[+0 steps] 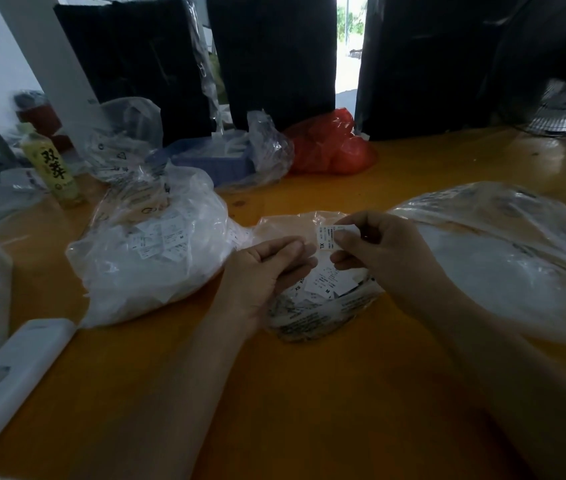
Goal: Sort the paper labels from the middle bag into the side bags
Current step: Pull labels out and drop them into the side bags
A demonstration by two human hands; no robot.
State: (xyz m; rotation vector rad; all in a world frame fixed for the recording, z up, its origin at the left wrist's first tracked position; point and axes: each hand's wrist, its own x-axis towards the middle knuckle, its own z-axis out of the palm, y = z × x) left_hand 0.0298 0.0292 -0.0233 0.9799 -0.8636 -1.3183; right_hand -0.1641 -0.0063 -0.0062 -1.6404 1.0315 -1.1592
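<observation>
Right now the right hand [381, 252] pinches a small paper label [327, 238] marked XL btwn thumb and fingertips; grip is narrow, closed on the label's right edge, so most of the label sticks out to the left of the fingers. It's held just above the open mouth of the middle bag [323, 306], which lies on the orange desk [309, 410] w/ more labels inside (XS, M readable). The left hand [267, 268] sits just left of the label, fingers curled; can't tell if it holds a label or bag film. Left bag [150, 258], clear plastic, holds a pile of labels, touching the middle bag's left side. Right bag [503, 258], clear and puffed up, lies right of the right hand, partly behind the wrist. Far side: a red bag [330, 147], and a yellow bottle [53, 164] at far left.
</observation>
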